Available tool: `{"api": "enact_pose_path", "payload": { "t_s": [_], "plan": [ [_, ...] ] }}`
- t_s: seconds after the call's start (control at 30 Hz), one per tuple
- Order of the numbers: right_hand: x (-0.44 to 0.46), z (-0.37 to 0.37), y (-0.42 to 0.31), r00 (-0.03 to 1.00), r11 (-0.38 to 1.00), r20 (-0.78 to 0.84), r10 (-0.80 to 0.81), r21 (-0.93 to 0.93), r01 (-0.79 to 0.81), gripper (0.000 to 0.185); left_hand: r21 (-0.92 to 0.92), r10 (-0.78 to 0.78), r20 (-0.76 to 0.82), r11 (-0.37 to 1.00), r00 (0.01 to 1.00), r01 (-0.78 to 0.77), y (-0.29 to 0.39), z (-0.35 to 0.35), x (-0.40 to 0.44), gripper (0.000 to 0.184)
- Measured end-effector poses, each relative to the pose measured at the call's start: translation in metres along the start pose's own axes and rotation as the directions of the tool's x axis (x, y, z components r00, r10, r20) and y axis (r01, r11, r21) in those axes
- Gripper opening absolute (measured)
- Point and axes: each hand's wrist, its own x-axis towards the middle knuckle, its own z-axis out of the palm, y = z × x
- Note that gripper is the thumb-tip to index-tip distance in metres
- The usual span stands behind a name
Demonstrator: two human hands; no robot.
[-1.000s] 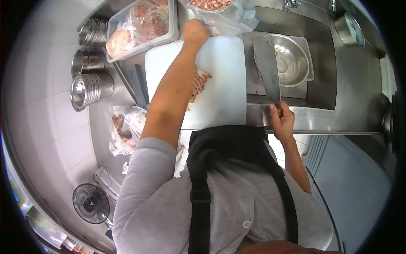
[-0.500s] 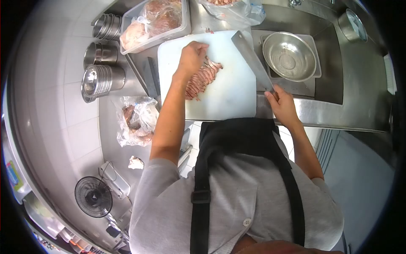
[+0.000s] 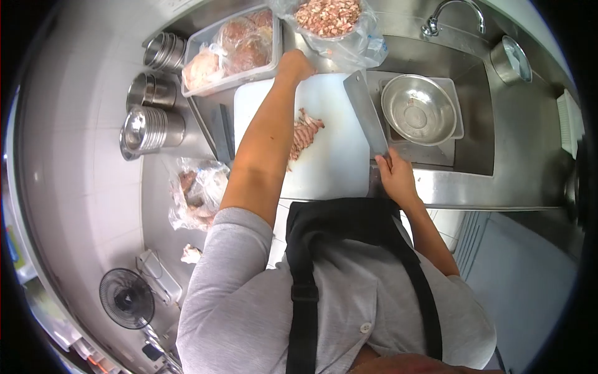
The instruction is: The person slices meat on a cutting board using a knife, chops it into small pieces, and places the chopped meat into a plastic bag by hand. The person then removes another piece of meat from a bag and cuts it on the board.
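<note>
My right hand (image 3: 397, 178) grips the handle of a cleaver (image 3: 366, 112), whose broad blade lies along the right edge of the white cutting board (image 3: 336, 163). Sliced meat (image 3: 304, 135) lies on the board in a row of thin strips, partly covered by my left forearm. At the far edge of the board, my left hand (image 3: 295, 65) is closed with the fingers curled down. Whatever it may hold is hidden. Just beyond and to its right sits a plastic bag of chopped meat (image 3: 327, 17).
A plastic tub (image 3: 278, 57) of bagged meat stands at the back left. A metal colander (image 3: 418, 110) sits in the sink, below the faucet (image 3: 453, 9). Steel containers (image 3: 152, 128) line the left wall. Another bag of meat (image 3: 200, 193) lies on the left counter, with a fan (image 3: 127, 298) nearer.
My left hand has moved from the sliced meat to the far edge of the board. The view has tilted up, showing more of the chopped meat and faucet. The cleaver stays in my right hand.
</note>
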Motion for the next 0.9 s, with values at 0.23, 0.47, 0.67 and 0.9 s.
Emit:
{"api": "enact_pose_path", "payload": {
  "t_s": [0.23,0.47,0.67,0.9],
  "plan": [
    [0.004,-0.009,-0.005,0.993,0.994,0.069,0.096,0.043,-0.099,0.033,0.011,-0.027,0.003,1.000,1.000,0.027,-0.007,0.018,0.024,0.033],
    [0.009,-0.011,0.000,0.992,0.995,0.090,0.092,0.025,-0.094,0.034,-0.673,-0.181,-0.045,0.732,0.982,0.104,-0.001,-0.014,-0.014,0.017],
    [0.010,-0.015,-0.006,0.987,0.993,0.109,0.121,-0.002,-0.122,0.036,-0.449,0.017,0.145,0.892,0.989,0.050,0.020,-0.074,-0.049,0.020],
    [0.009,-0.015,-0.007,0.992,0.996,0.094,0.086,0.013,-0.088,0.031,-0.391,0.106,0.023,0.916,0.994,-0.089,0.016,-0.054,-0.056,0.025]
  ]
}}
